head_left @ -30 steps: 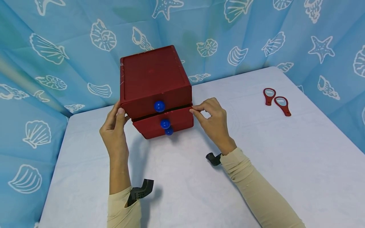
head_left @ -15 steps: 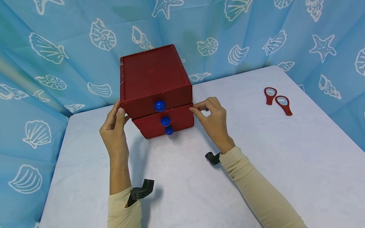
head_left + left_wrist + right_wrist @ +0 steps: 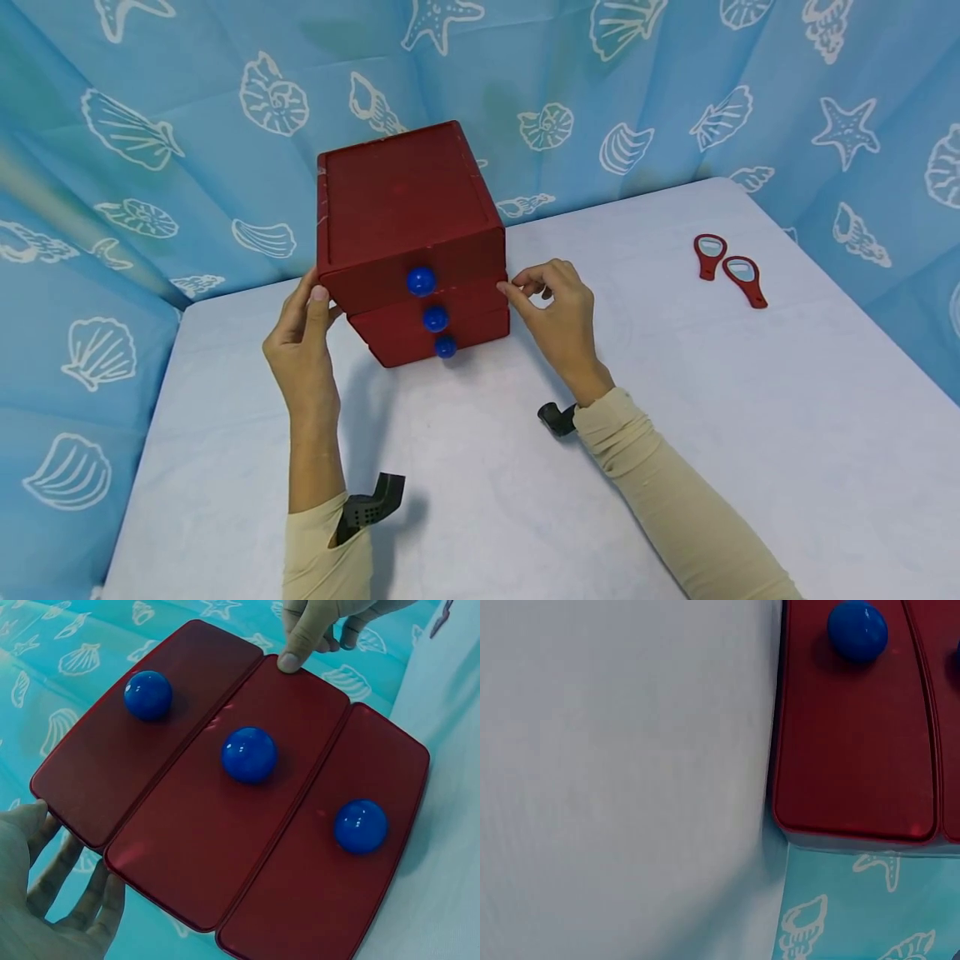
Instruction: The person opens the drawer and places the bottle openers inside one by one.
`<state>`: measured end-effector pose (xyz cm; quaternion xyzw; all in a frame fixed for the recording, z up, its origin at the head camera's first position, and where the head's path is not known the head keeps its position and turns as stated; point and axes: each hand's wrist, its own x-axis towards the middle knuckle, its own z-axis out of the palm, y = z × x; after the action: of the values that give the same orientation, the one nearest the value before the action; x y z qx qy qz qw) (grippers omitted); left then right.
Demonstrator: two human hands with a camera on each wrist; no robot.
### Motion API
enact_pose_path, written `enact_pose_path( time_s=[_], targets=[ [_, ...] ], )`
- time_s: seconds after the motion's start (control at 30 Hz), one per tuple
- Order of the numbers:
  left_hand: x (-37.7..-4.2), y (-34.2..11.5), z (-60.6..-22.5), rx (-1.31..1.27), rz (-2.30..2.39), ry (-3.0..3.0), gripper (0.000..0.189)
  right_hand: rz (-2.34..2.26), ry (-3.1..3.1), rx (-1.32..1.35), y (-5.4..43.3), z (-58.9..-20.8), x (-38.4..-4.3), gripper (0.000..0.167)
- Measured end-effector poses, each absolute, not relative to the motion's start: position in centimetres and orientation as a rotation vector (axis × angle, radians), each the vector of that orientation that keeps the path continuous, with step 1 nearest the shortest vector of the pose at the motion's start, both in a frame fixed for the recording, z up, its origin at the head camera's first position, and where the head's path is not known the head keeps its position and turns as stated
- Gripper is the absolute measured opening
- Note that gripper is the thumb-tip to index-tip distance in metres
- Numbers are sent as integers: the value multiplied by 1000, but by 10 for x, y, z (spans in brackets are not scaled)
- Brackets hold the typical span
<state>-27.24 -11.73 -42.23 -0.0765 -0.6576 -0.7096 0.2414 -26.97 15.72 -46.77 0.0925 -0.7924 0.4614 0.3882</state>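
A dark red chest of three small drawers (image 3: 397, 196) stands on the white table, a round blue knob (image 3: 422, 282) on each drawer front. All three fronts lie nearly flush in the left wrist view. My left hand (image 3: 303, 342) rests at the chest's left side, thumb at the front corner and fingers spread along the side wall. At the right edge of the middle drawer (image 3: 225, 802), my right thumb (image 3: 294, 658) presses on the front while the other fingers bend loosely beside it. Only the chest's lower part shows in the right wrist view; my right hand (image 3: 558, 317) is out of it.
Two small red handled pieces with pale oval windows, one (image 3: 708, 254) and another (image 3: 745, 281), lie at the table's right. A blue seashell-print curtain (image 3: 570, 83) hangs close behind the chest. Black wrist mounts (image 3: 371, 504) jut from both sleeves.
The middle drawer has slid inward, and the dark gap under the top drawer has gone. My right fingertips have parted from the thumb; my left hand stays in place.
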Motion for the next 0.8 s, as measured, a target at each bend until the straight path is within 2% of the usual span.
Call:
enact_pose_path(
  time_s=[0.13,0.4,0.8],
  targets=[
    [-273,-119,-424,-222,-1962,-1783,35,1174,-2038,255,155,-470,-268,16],
    [-272,-118,-423,-241,-1978,-1771,36,1314,-2350,469,137,-479,-252,11],
    [-256,-110,-398,-224,-1943,-1821,34,1435,-2572,326,102,-498,-255,14]
  ],
)
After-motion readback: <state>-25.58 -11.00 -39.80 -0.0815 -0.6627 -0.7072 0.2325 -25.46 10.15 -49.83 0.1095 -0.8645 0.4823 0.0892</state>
